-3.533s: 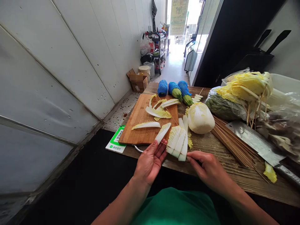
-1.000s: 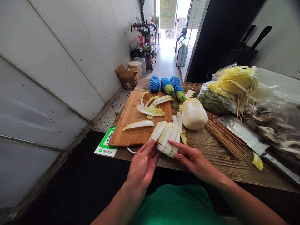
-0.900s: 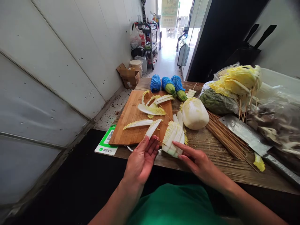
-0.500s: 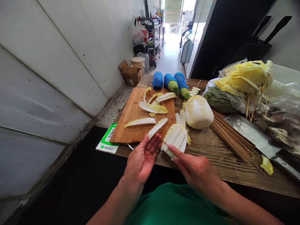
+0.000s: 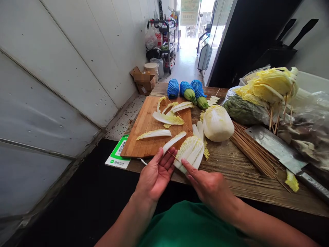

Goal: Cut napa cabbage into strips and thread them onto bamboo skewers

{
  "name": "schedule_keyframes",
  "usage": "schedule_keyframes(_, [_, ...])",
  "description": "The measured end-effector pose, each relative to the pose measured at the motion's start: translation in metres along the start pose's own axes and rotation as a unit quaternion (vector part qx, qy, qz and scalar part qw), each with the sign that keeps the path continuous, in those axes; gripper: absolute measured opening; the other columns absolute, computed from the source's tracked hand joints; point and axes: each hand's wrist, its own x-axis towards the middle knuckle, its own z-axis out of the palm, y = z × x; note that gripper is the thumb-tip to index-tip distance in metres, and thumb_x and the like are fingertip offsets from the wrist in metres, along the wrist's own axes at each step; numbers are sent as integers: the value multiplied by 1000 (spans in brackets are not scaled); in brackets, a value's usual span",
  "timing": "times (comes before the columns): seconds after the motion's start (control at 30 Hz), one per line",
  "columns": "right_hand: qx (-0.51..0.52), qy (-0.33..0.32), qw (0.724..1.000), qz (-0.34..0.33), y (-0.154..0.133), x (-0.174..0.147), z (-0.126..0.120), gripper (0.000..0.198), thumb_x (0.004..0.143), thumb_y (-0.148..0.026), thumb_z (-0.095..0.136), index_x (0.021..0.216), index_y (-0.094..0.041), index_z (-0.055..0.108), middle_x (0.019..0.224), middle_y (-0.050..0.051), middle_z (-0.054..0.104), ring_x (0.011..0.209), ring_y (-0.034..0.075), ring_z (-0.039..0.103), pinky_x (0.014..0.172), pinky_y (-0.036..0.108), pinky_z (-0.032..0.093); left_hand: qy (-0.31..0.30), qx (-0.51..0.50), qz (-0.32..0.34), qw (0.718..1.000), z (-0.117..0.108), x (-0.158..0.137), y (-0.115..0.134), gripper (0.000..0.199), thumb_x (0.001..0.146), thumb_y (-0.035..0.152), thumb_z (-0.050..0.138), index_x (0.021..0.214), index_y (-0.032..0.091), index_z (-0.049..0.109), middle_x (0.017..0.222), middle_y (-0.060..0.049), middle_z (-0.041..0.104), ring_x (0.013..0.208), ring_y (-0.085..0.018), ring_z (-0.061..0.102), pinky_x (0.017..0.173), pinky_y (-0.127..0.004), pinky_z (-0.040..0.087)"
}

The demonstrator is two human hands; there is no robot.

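Note:
My left hand (image 5: pixel 158 173), palm up, pinches the base of a narrow napa cabbage strip (image 5: pixel 174 140) between thumb and fingers. My right hand (image 5: pixel 205 180) grips a fan of cabbage pieces (image 5: pixel 189 152), index finger stretched along their white base. A thin bamboo skewer (image 5: pixel 174 155) runs from those pieces toward the strip in my left hand; its tip is hard to make out. More cut cabbage strips (image 5: pixel 154 134) and leaf pieces (image 5: pixel 168 117) lie on the wooden cutting board (image 5: pixel 136 127), with another skewer across them. A trimmed cabbage head (image 5: pixel 218 123) sits right of the board.
A bundle of skewers (image 5: pixel 253 151) and a cleaver (image 5: pixel 280 147) lie to the right. Behind them are skewered cabbage leaves (image 5: pixel 269 84) on plastic bags of vegetables. Zucchini in blue foam nets (image 5: pixel 189 92) lie at the far edge. A green-and-white QR sign (image 5: pixel 118 154) is at the board's left corner.
My right hand has moved slightly left with the cabbage pieces, closer to my left hand. Less of the skewer shows between them. The strip in my left hand has shifted slightly right.

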Motion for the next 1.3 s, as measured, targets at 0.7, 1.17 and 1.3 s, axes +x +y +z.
schedule_keyframes(0.7, [20,-37,999,11,-3,2,-8,43,91,-22,34,134,-15,37,73,7,69,57,13,63,57,22,51,-14,42,46,998,-3,1,-8,12,81,16,54,87,10,62,88,-12,69,83,-16,65,73,-25,51])
schedule_keyframes(1.17, [35,-35,999,2,-2,3,-7,43,91,-21,35,133,-14,38,75,7,69,59,13,64,58,22,51,-37,75,70,994,-6,2,-9,14,79,14,55,88,9,64,83,-13,70,80,-17,66,73,-26,51])
schedule_keyframes(1.3, [25,-24,999,-1,-2,4,-6,42,91,-21,35,133,-14,39,72,7,69,56,12,63,56,20,50,-39,84,79,993,-7,2,-11,14,79,13,55,89,9,64,84,-13,70,81,-17,65,75,-27,51])
